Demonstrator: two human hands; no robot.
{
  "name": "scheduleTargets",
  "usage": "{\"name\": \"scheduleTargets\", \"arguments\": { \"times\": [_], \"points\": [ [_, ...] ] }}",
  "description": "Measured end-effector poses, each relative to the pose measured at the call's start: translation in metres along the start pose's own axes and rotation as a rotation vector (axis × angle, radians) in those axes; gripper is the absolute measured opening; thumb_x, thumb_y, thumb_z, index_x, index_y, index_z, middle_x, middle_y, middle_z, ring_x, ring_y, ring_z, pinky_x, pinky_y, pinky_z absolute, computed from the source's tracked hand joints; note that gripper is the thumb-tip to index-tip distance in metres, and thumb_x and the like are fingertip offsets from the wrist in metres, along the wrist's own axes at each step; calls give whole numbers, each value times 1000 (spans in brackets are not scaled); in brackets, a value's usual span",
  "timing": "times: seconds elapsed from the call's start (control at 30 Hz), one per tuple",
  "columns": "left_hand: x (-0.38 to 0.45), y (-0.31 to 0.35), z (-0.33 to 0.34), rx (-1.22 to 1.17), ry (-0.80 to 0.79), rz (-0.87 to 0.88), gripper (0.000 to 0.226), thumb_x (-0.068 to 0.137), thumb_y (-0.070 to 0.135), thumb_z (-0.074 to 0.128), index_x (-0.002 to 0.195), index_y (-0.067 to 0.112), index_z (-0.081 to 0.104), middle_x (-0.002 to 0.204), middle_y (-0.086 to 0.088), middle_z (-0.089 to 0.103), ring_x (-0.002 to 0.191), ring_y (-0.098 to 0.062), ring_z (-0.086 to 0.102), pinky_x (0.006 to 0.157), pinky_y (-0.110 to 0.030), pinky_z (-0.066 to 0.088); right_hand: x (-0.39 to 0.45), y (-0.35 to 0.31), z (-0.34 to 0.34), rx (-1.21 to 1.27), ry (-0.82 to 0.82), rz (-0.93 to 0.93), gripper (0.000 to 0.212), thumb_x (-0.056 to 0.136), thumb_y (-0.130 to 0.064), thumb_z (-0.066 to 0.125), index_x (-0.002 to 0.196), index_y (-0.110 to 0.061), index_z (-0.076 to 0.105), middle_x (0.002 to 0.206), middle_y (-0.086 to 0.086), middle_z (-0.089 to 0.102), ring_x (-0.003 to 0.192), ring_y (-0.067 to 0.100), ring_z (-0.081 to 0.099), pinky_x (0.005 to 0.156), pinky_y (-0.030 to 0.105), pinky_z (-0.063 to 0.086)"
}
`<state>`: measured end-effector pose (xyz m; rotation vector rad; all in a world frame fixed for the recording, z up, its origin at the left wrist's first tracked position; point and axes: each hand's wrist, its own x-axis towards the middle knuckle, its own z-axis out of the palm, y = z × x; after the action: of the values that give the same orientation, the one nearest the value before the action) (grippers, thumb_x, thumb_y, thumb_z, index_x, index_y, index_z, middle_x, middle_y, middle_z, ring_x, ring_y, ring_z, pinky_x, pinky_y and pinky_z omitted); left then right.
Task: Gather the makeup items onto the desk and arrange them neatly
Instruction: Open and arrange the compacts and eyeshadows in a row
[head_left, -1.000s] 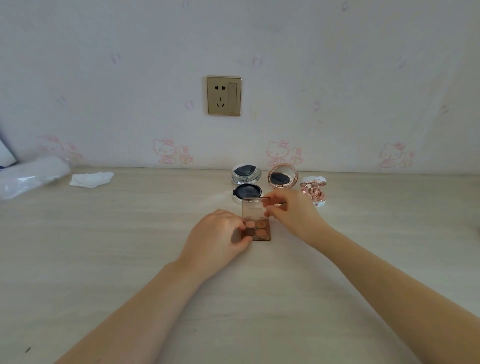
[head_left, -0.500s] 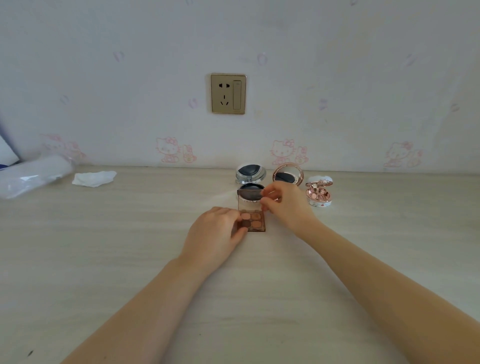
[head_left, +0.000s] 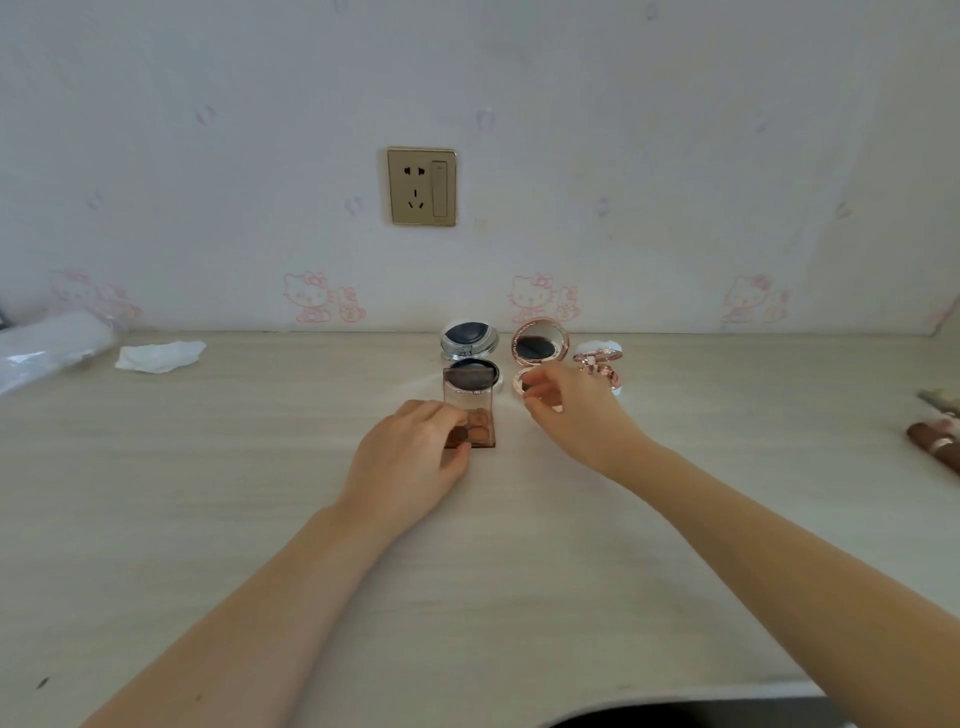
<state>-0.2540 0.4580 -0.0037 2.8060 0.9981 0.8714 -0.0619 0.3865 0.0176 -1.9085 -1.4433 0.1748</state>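
Note:
A small brown eyeshadow palette (head_left: 480, 434) lies on the pale wooden desk (head_left: 208, 493), its clear lid standing upright. My left hand (head_left: 410, 462) pinches the palette's near left corner. My right hand (head_left: 571, 415) is apart from the palette on its right, fingers loosely curled and holding nothing, just in front of the open rose-gold compact (head_left: 540, 343). An open silver compact (head_left: 470, 340) stands behind the palette. A white and rose-gold compact (head_left: 600, 361) sits at the far right of the row.
A crumpled tissue (head_left: 158, 356) and a clear plastic bag (head_left: 47, 348) lie at the back left. A brown tube and brush ends (head_left: 935, 447) show at the right edge. A wall socket (head_left: 421, 186) is above the compacts.
My right hand raised the palette's lid, let it go and moved right toward the rose-gold compact. The palette slid slightly toward the silver compact. My left hand kept its hold.

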Motion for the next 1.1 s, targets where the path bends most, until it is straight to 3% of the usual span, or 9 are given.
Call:
{"name": "scheduleTargets", "arguments": {
  "times": [0.17,0.33,0.63,0.8,0.87,1.0,1.1],
  "points": [
    [-2,34,0,-19,-39,105,24,90,28,56,112,23,64,114,10,65,113,-13,53,81,-28,45,-38,20,-34,-197,-50,-53,28,94,-21,52,120,-16,60,109,-4,68,96,10,60,79,19,42],
    [10,93,9,-72,-81,195,31,92,33,52,121,25,61,117,6,64,117,-14,52,85,-31,46,-79,50,-84,-327,-77,-1,31,95,-27,50,125,-19,54,114,-9,65,109,14,59,90,32,48],
    [33,224,57,-216,-167,349,33,93,29,48,123,23,59,119,5,64,119,-16,49,88,-32,46,-150,126,-182,-447,1,161,30,95,-29,51,124,-23,55,115,-10,64,101,13,61,88,27,49],
    [45,298,88,-259,-191,448,32,92,25,49,121,17,61,116,-3,65,117,-23,51,89,-35,47,-181,171,-234,-555,84,200,27,93,-27,53,119,-22,60,116,-9,65,115,17,55,95,28,40],
    [53,325,98,-263,-205,493,31,93,25,49,120,15,61,117,-4,64,117,-24,50,91,-36,46,-189,189,-255,-574,104,241,23,93,-25,53,114,-20,61,121,-2,64,109,23,58,88,29,43],
    [71,375,114,-317,-181,578,27,91,22,50,113,16,65,115,-4,65,114,-23,51,87,-34,45,-201,224,-296,-652,119,326,23,92,-24,51,111,-19,63,106,8,69,85,24,60,71,28,42],
    [89,407,124,-342,-173,618,23,91,23,52,107,19,67,113,0,66,113,-21,50,86,-32,44,-202,248,-324,-707,149,365,23,91,-24,51,110,-20,63,102,6,70,88,28,64,76,35,50]
  ]
}}
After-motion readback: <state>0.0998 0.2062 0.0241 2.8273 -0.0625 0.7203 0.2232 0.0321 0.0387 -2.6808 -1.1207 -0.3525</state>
